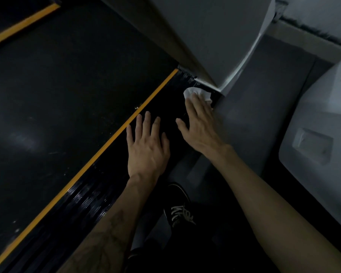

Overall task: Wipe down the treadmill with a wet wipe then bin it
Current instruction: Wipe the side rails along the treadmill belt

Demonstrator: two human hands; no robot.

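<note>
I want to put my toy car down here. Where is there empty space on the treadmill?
The wide black belt, left of the yellow stripe, is bare. The shiny side rail is free below the left hand, toward the near end. It is crowded at the rail's far end: the left hand rests flat there and the right hand presses the white wipe by the grey upright.

Two hands (148,148), one wipe (198,94), one shoe (178,205), two yellow stripes (98,152).

Wipe (198,94) on side rail (165,107), right of belt (67,95).
</note>
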